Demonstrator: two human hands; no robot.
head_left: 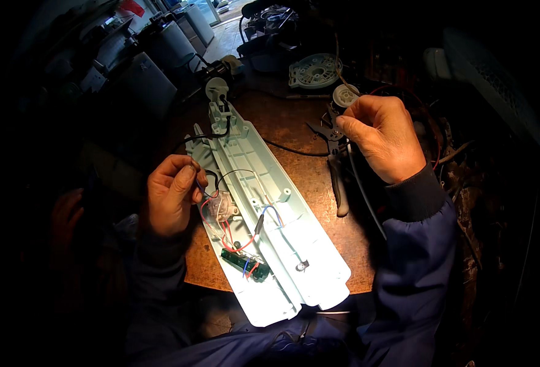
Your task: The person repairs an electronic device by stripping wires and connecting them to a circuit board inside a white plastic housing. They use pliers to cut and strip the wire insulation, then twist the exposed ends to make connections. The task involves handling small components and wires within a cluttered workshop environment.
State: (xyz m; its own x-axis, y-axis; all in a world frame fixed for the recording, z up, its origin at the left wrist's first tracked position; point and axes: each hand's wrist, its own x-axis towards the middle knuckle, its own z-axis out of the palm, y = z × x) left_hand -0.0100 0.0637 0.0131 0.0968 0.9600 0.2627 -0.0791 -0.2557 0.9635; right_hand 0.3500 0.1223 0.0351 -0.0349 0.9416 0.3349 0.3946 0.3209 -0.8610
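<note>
Navy long sleeves, both arms. Right sleeve (417,260) best lit: smooth-looking cloth, loose cut, deep creases around the elbow, ending in a snug black ribbed cuff (413,194). Left sleeve (158,300) mostly in shadow, dark, cuff detail can't be made out. Left hand (175,192) and right hand (385,137) bare. Near edge: navy garment (239,345) over the lap, wrinkled, same tone as sleeves.

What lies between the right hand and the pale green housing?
In the head view, pliers and a black cable lie between them, with brown tabletop showing around.
</note>
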